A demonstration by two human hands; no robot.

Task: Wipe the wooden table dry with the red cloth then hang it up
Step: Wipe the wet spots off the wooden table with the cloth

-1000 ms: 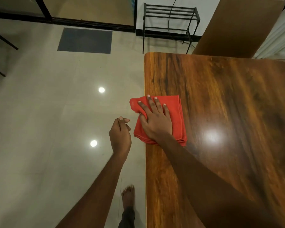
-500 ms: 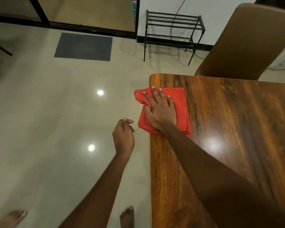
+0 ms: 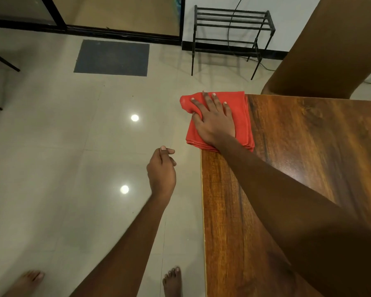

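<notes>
The right hand (image 3: 215,123) lies palm-down on the red cloth (image 3: 240,116), fingers spread wide and flat, their tips reaching toward the cloth's far edge. The thumb presses into a bunched fold at the cloth's left side. The right forearm runs straight and long from the lower right of the view up across the bench (image 3: 298,168) to the wrist, which sits at the cloth's near edge.

The cloth is folded into several layers and sits on the far left corner of the bench. Its left part hangs out past the bench's left edge, over the floor (image 3: 62,168), and its far edge lies at the bench's far edge.

The left hand (image 3: 161,168) hangs in the air over the floor, just left of the bench and apart from it, nearer the person than the cloth. It holds nothing. Its fingers are curled in loosely, the thumb tip resting against the forefinger, back of the hand up. The left forearm rises from the bottom of the view at a slant toward the wrist.

Two bare feet stand on the floor at the bottom edge. Beyond the bench a brown chair (image 3: 330,50) stands against its far side. A black rack (image 3: 231,28) stands by the wall, and a dark mat (image 3: 111,57) lies on the floor to its left.
</notes>
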